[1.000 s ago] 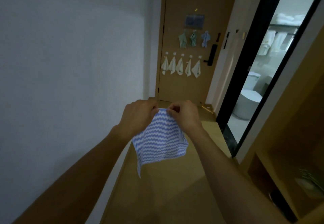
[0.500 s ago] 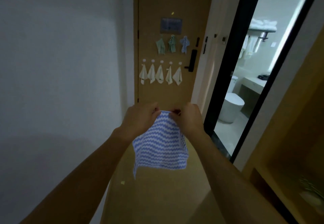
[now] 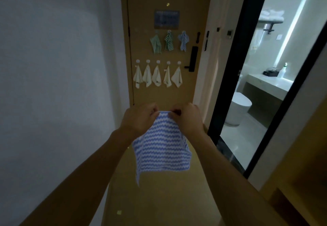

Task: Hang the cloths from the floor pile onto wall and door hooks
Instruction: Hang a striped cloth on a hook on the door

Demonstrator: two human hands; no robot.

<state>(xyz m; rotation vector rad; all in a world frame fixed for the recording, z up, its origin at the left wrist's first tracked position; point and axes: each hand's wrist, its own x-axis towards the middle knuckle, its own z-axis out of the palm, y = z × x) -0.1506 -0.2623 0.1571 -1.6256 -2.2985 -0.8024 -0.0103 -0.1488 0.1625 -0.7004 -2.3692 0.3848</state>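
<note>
Both hands hold one cloth point(image 3: 160, 148) up in front of the chest, facing the door point(image 3: 162, 91). The left hand point(image 3: 139, 119) pinches the top edge on one side, fingers curled in; the right hand point(image 3: 187, 117) pinches the same edge just beside it, so the two grips sit close together and the edge between them is short and taut. The rest of the cloth, blue-and-white wavy stripes, hangs free below, one lower corner drooping further than the other.

It looks light, thin and limp, with no stiffness to keep a shape, so it should follow wherever the top edge goes. Best held at that edge or at a corner, bunched small enough to slip over a hook.

On the door, three coloured cloths point(image 3: 168, 42) hang above five white cloths point(image 3: 157, 75), each on its own hook.
</note>
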